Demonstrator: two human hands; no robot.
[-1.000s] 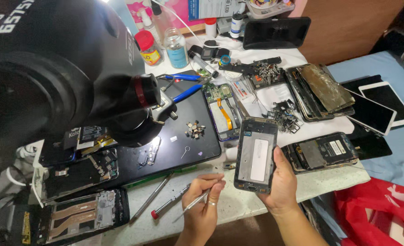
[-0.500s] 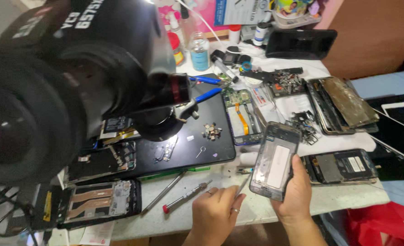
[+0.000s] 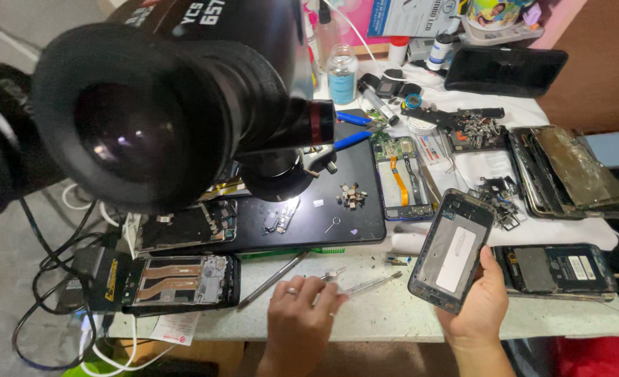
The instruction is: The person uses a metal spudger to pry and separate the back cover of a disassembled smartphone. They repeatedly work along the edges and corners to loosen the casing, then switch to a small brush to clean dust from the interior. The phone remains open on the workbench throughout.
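Observation:
My right hand (image 3: 478, 307) holds an opened phone frame (image 3: 452, 251) upright over the white table's front edge, its inner side with a pale rectangular patch facing me. My left hand (image 3: 301, 314), a ring on one finger, rests on the table and pinches metal tweezers (image 3: 369, 284) whose tips point right toward the phone. A slim metal pry tool (image 3: 274, 278) lies just left of that hand. A small pile of tiny parts (image 3: 352, 196) sits on the black work mat (image 3: 337, 223).
A big microscope eyepiece (image 3: 135, 119) fills the upper left. Opened phones lie at the left (image 3: 184, 279), centre (image 3: 401, 174) and right (image 3: 557, 269). Stacked broken screens (image 3: 568, 167), a glass bottle (image 3: 341, 73), blue-handled pliers (image 3: 355, 129) and cables (image 3: 51, 279) surround the mat.
My view has shifted closer to the microscope, which now looms larger. The right hand keeps the phone frame; the left hand has closed on the tweezers near the table's front edge.

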